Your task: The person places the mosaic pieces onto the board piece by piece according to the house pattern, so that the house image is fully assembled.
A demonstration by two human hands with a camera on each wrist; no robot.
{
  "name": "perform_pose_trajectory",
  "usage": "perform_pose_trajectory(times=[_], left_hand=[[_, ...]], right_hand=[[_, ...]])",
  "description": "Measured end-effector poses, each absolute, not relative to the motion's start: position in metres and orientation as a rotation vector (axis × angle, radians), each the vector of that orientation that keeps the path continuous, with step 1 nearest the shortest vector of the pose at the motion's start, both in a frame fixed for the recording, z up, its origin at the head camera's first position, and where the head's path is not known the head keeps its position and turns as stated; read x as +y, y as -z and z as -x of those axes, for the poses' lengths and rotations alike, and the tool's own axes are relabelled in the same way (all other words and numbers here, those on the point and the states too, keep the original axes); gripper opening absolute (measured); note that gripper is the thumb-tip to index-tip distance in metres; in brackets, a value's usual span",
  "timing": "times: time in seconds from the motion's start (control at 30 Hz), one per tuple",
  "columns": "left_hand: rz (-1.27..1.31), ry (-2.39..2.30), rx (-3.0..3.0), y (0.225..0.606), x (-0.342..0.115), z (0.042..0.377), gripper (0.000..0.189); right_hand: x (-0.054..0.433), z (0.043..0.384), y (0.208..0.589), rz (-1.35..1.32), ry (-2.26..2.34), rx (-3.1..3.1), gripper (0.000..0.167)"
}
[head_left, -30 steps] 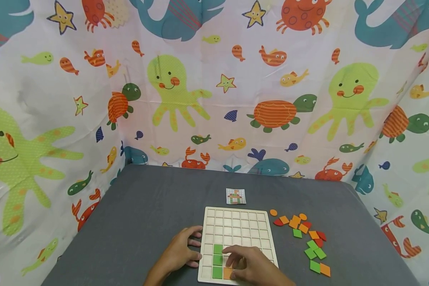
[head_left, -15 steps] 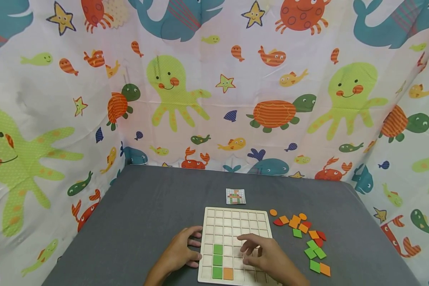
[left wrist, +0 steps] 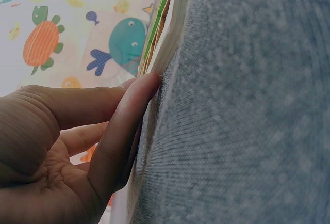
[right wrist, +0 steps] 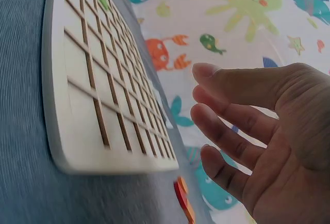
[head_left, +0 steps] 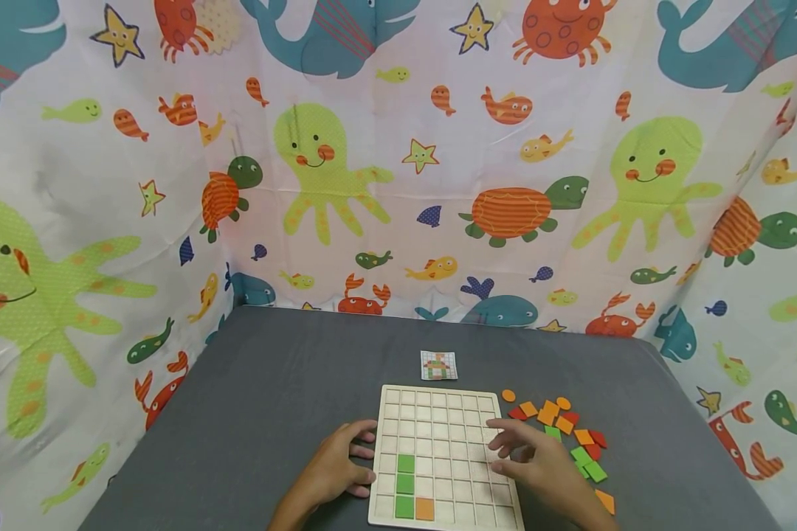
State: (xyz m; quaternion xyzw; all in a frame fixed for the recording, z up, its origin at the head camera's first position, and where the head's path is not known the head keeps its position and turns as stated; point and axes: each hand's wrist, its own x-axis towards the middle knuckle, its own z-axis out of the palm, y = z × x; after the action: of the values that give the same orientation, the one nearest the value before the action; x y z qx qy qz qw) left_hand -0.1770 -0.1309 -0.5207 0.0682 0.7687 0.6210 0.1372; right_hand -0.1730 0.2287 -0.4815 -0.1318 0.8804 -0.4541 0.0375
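A light wooden grid board (head_left: 443,468) lies on the grey cloth. Three green square tiles (head_left: 405,484) stand in one column of its lower left, with an orange square tile (head_left: 424,509) beside the lowest. My left hand (head_left: 332,461) rests against the board's left edge; in the left wrist view its fingertip meets the board's side (left wrist: 172,38). Over the right edge of the board hovers my right hand (head_left: 538,464), its fingers loosely bent. The right wrist view shows nothing between that thumb and the fingers (right wrist: 221,131).
Right of the board lie scattered loose pieces: green squares (head_left: 595,470), orange squares (head_left: 564,424), red pieces (head_left: 598,438) and orange rounds (head_left: 508,396). A small printed pattern card (head_left: 438,365) lies behind the board. A sea-animal curtain (head_left: 398,184) encloses the table's back and sides.
My right hand has drawn away from the orange tile and moved right across the board to its right edge. The orange tile stays in its cell. My left hand has not moved.
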Motion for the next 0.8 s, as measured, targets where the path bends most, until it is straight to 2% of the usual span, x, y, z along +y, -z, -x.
perform_pose_trajectory(times=[0.3, 0.8], left_hand=[[-0.201, -1.797, 2.226, 0.522, -0.131, 0.177, 0.085], [-0.189, -1.800, 2.217, 0.522, -0.131, 0.177, 0.084]], right_hand=[[0.256, 0.168, 0.481, 0.072, 1.386, 2.755, 0.058], [0.307, 0.162, 0.487, -0.121, 1.167, 2.811, 0.066]])
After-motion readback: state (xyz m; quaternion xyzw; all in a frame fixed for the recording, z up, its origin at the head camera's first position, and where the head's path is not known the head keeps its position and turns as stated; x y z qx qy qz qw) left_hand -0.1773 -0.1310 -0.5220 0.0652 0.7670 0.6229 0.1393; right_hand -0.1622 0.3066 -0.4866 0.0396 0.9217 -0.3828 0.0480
